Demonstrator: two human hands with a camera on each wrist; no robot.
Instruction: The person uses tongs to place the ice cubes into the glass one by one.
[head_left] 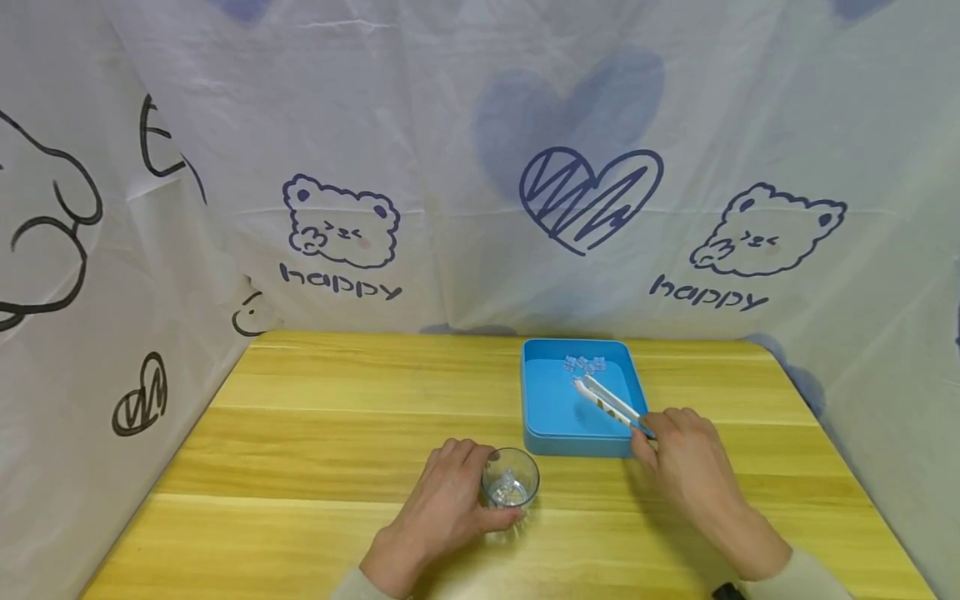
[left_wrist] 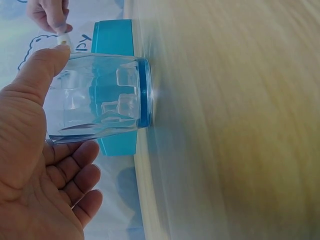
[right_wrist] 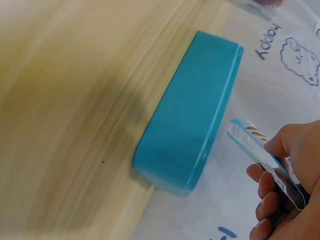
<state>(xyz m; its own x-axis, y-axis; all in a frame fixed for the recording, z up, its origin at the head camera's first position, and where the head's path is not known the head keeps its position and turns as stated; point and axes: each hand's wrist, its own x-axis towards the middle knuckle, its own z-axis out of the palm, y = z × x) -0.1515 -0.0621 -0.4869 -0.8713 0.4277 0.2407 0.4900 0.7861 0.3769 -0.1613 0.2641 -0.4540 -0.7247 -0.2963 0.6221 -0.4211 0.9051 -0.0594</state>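
My left hand (head_left: 447, 504) grips a clear drinking glass (head_left: 531, 492) near its rim, thumb on one side and fingers on the other. The glass stands upright on the table, and several clear cubes (left_wrist: 127, 105) lie at its bottom. White tongs (head_left: 609, 406) with gold marks are held in my right hand (head_left: 692, 462), thumb against the fingers near their rear end. The tong tips reach over the inside of a shallow blue box (head_left: 581, 446), close to the cubes there. Several clear ice-like cubes (head_left: 585, 364) lie toward the box's far side.
The wood-grain table (head_left: 330, 417) spreads around the box and glass. A pale cloth (head_left: 450, 167) printed with bears, hearts and lettering hangs behind the table and along both sides. The blue box's raised walls stand between my right hand and the cubes.
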